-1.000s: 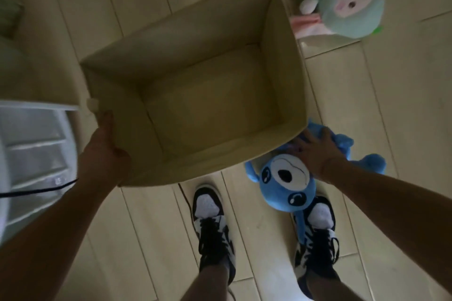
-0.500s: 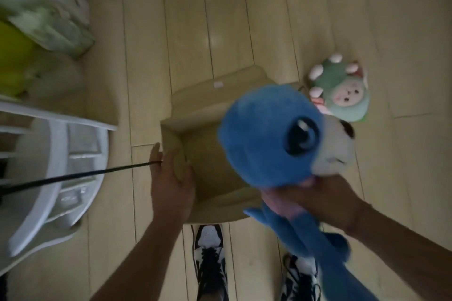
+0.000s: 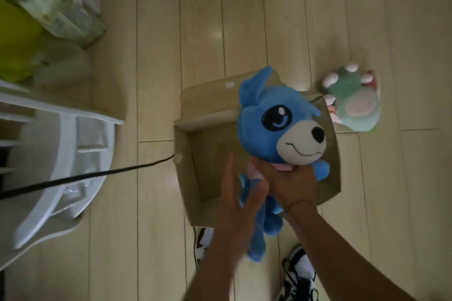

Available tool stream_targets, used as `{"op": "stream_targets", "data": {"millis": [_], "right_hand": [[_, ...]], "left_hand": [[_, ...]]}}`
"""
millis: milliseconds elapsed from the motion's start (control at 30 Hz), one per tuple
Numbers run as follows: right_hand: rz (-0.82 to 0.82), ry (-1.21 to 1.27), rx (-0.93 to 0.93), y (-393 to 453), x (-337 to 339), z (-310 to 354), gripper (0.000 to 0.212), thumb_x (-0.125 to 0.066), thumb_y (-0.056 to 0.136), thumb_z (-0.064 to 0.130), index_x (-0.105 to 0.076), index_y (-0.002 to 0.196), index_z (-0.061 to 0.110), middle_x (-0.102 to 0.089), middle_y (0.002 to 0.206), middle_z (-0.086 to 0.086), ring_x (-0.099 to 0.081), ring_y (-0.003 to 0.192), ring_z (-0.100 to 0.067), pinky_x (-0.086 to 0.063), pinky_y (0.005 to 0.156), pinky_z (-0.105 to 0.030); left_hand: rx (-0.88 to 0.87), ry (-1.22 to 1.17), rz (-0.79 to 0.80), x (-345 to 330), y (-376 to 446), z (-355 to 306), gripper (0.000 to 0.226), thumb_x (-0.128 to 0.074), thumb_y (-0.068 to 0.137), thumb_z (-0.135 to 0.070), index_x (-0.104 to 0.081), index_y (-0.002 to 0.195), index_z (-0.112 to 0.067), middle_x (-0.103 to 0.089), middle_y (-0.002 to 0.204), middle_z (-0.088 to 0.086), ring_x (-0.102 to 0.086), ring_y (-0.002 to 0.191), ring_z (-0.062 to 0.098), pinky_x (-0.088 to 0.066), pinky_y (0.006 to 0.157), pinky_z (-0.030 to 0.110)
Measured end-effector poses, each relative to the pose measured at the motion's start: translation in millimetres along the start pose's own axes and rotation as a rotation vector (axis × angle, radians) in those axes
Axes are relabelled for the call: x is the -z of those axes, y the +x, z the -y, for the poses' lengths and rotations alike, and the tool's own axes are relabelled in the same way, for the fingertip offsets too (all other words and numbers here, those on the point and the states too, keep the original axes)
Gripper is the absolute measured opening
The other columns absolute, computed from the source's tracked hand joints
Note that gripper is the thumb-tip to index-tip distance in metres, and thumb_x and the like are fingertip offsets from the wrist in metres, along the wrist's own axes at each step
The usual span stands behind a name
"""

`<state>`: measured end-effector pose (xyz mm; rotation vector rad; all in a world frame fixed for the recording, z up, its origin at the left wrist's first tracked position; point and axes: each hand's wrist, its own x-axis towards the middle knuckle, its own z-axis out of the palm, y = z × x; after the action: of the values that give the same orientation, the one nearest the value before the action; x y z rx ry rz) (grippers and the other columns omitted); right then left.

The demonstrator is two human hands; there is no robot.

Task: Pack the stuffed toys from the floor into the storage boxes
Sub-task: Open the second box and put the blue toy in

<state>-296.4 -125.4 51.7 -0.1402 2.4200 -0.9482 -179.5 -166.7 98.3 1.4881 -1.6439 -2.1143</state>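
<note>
A blue stuffed dog (image 3: 271,127) with a white muzzle hangs above the open beige storage box (image 3: 193,178) on the wooden floor. My right hand (image 3: 292,184) grips the dog by its neck, at a pink collar. My left hand (image 3: 238,203) is raised beside the dog's body with fingers straight, touching or nearly touching its side. The box interior looks empty where it shows. A green and pink stuffed toy (image 3: 354,102) lies on the floor just right of the box.
A white plastic stool or shelf (image 3: 61,154) stands at the left, with a black strap (image 3: 85,176) running across it toward the box. Green and yellow bags (image 3: 36,19) sit at the top left. My two shoes (image 3: 298,273) are below the box.
My left hand has let go of the box's left edge and come up beside the dog. The right hand has turned the blue dog upright over the box.
</note>
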Motion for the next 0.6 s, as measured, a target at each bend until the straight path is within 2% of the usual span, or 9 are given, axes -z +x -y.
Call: {"op": "stream_targets", "data": {"millis": [67,133,167,267,333,400,467,567,600], "right_hand": [[0.040,-0.019,0.140,-11,-5,-9,0.034,-0.059,0.065,0.063,-0.055,0.080,0.033,-0.065,0.083,0.001,-0.061,0.088,-0.029,-0.051,0.078,-0.043],[0.130,-0.195,0.244,-21,-8,-16,0.039,-0.048,0.071,0.059,-0.056,0.081,0.023,-0.059,0.078,-0.003,-0.057,0.083,-0.033,-0.043,0.073,-0.039],[0.147,-0.329,0.282,-24,-5,-20,0.046,-0.045,0.071,0.061,-0.060,0.089,0.022,-0.058,0.081,-0.003,-0.055,0.086,-0.032,-0.042,0.075,-0.038],[0.130,-0.651,0.366,-20,3,-30,0.049,-0.043,0.068,0.066,-0.064,0.104,0.038,-0.058,0.109,-0.006,-0.043,0.114,-0.037,-0.034,0.098,-0.056],[0.234,-0.752,0.392,-6,3,-35,0.046,-0.042,0.071,0.066,-0.060,0.107,0.046,-0.049,0.134,-0.009,-0.022,0.136,-0.043,-0.006,0.107,-0.068],[0.423,-0.850,0.447,13,-12,-43,0.051,-0.034,0.078,0.067,-0.044,0.125,0.049,-0.044,0.145,0.001,-0.011,0.144,-0.040,0.010,0.106,-0.068],[0.572,-0.877,0.468,30,-32,-57,0.053,-0.035,0.084,0.067,-0.028,0.133,0.046,-0.048,0.141,0.009,-0.022,0.143,-0.031,0.008,0.109,-0.068],[0.699,-0.894,0.479,55,-67,-84,0.065,-0.046,0.084,0.064,-0.018,0.137,0.038,-0.046,0.139,0.001,-0.038,0.133,-0.026,-0.001,0.110,-0.067],[0.730,-0.901,0.474,62,-80,-96,0.067,-0.046,0.084,0.064,-0.016,0.137,0.036,-0.043,0.140,-0.002,-0.039,0.132,-0.028,-0.004,0.111,-0.066]], "left_hand": [[0.050,-0.202,0.099,7,32,-3,0.078,-0.080,0.076,-0.037,-0.031,0.134,-0.050,-0.060,0.121,-0.032,-0.057,0.112,-0.011,-0.051,0.085,0.017],[0.015,-0.116,0.028,15,54,7,0.079,-0.078,0.075,-0.006,-0.032,0.131,-0.038,-0.063,0.116,-0.022,-0.065,0.097,-0.008,-0.054,0.070,0.013],[0.005,-0.069,0.019,18,61,13,0.081,-0.077,0.074,-0.001,-0.031,0.132,-0.032,-0.062,0.118,-0.016,-0.066,0.092,-0.009,-0.054,0.066,0.012],[0.053,0.025,0.020,37,80,40,0.101,-0.091,0.055,-0.020,-0.034,0.139,-0.016,-0.059,0.126,-0.007,-0.062,0.103,-0.009,-0.053,0.078,0.013],[0.088,0.018,-0.003,44,93,59,0.102,-0.087,0.049,-0.032,-0.040,0.137,-0.009,-0.061,0.128,0.000,-0.062,0.110,-0.003,-0.052,0.084,0.016],[0.108,0.052,-0.041,49,109,80,0.100,-0.083,0.051,-0.034,-0.042,0.136,-0.002,-0.058,0.130,0.006,-0.061,0.110,-0.002,-0.051,0.084,0.012],[0.139,0.109,-0.072,53,128,100,0.098,-0.082,0.056,-0.032,-0.041,0.137,0.003,-0.056,0.133,0.012,-0.060,0.115,0.007,-0.051,0.086,0.013],[0.186,0.178,-0.053,51,153,128,0.072,-0.080,0.074,-0.005,-0.044,0.136,0.003,-0.054,0.136,0.018,-0.053,0.125,0.026,-0.051,0.095,0.026],[0.199,0.203,-0.051,49,160,135,0.063,-0.074,0.079,0.001,-0.046,0.135,0.002,-0.054,0.135,0.016,-0.052,0.124,0.025,-0.048,0.092,0.022]]}}
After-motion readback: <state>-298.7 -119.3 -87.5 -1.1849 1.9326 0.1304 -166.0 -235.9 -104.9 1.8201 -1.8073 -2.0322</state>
